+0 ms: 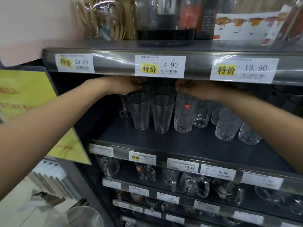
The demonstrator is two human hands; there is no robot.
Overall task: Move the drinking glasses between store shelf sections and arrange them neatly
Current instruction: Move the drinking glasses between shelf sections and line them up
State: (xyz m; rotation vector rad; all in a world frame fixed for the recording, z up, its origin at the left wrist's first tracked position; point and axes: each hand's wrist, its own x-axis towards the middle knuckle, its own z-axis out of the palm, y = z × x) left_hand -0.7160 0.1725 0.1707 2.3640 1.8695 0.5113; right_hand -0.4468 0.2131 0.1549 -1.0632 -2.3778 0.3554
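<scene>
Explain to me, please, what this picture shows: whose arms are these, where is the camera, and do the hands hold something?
There is no machine here. A person wears a camera on the head, so this one picture looks forward and down along two bare arms. They reach into a store shelf. The left hand and the right hand are at the rims of glasses in the back rows, under the shelf above. Its edge hides part of the fingers, so I cannot tell whether either hand grips a glass. On the shelf stand smooth glasses in the middle, a patterned glass with a red sticker beside them, and more patterned glasses to the right. Price tags hang on the shelf edges. The shelves below hold glass mugs.
</scene>
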